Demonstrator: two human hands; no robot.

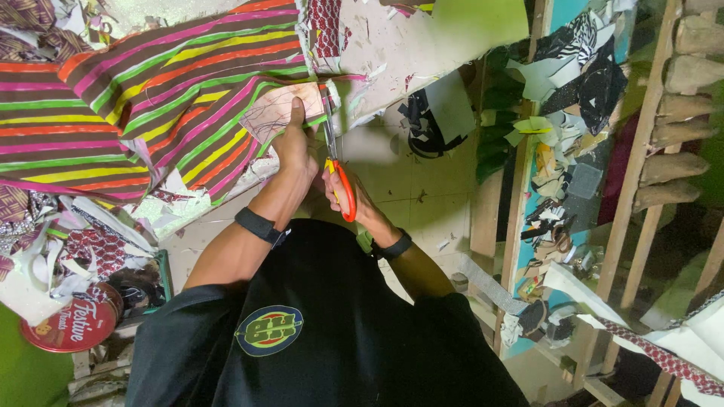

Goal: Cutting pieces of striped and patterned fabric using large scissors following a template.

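Cloth: I see the striped multicolour woven fabric (173, 90) on the table edge; I judge it soft, light, floppy.
Left hand (294, 147): pinches cloth flat beside the cut.
Right hand (348, 192): closed around orange-handled steel scissors (335, 162).

fabric (173, 90): brown, pink/green/yellow/orange stripes | scissors (343, 188): orange-yellow handles | tin (72, 324): red
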